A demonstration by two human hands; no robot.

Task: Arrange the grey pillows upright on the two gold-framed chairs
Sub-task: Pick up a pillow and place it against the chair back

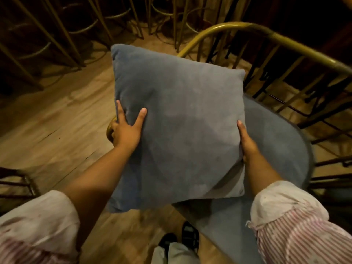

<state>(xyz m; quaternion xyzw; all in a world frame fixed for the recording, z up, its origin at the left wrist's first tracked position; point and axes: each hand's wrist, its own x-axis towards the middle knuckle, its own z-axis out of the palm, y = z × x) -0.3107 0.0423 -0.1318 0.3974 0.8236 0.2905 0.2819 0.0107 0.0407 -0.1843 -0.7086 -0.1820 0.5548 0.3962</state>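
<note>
A square grey pillow (177, 122) fills the middle of the view, held in the air over the left front part of a chair. My left hand (128, 128) grips its left edge, thumb on the front face. My right hand (246, 143) grips its right edge, fingers hidden behind it. The gold-framed chair (282, 38) curves around behind and to the right, with thin gold spindles. Its round grey seat cushion (274, 141) shows to the right of and below the pillow. The pillow leans with its top edge away from me. Only one chair and one pillow are in view.
Several gold-legged bar stools (91, 25) stand on the wooden floor (53, 119) at the back left. A dark metal frame (21, 185) sits at the left edge. My feet in dark sandals (179, 239) are just in front of the seat.
</note>
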